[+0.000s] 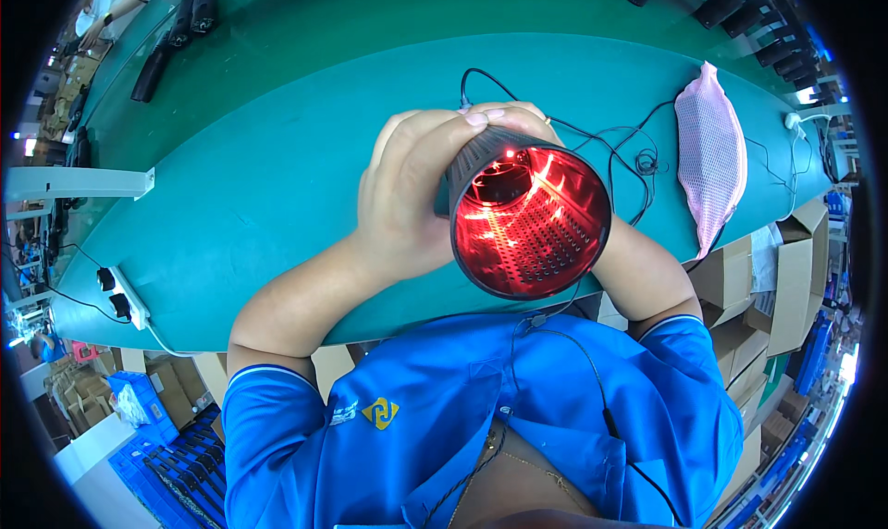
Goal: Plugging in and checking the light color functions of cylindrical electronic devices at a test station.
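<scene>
A black cylinder [532, 224] is held up in front of my chest, its open round end tilted toward me. Red light glows inside it, showing a wall perforated with small holes and a small bright spot near the top. My left hand [407, 182] wraps round its left side with fingers over the top. Of my right hand [525, 117], only some fingers show along the top and far side; the cylinder hides the rest. A black cable [479, 72] with a plug end rises just behind the hands and runs off to the right.
The green tabletop [259, 196] carries a pink mesh-covered bundle [710, 159] and tangled thin cables [645, 162] at right. A white power strip [128, 298] lies at left. More black cylinders stand at the far left [192, 13] and far right. Cardboard boxes [795, 270] are at the right edge.
</scene>
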Motion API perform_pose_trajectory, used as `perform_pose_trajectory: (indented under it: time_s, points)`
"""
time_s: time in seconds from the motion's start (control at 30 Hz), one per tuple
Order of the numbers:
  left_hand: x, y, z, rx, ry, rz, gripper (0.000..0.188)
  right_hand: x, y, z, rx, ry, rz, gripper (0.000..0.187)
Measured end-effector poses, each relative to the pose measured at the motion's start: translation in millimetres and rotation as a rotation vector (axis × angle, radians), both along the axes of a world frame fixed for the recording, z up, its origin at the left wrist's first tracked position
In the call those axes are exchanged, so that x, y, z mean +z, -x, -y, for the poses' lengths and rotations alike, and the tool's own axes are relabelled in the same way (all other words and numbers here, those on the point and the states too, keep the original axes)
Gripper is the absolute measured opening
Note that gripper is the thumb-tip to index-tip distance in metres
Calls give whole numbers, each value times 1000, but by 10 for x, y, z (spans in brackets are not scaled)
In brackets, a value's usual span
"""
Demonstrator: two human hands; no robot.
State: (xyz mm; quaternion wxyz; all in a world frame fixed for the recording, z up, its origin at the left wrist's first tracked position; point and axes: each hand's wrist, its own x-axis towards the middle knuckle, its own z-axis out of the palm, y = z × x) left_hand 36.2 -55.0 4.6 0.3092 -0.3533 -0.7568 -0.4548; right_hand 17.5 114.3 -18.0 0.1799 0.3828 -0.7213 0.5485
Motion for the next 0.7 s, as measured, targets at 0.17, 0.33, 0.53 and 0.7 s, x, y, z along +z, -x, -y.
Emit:
perform_pose_trajectory:
  time_s: [0.17,0.33,0.53,0.7]
  points:
    - [-1,-6,-5,13,-1,3,68,-14,13,0,0,-5,-9,73]
    - [8,-4,8,16,20,0,69,8,-9,-7,-4,-18,5,74]
    - [23,-14,20,39,52,-7,70,24,-24,-11,-7,-25,13,76]
    - [29,-23,20,36,46,-3,70,-6,9,4,-11,-35,-2,78]
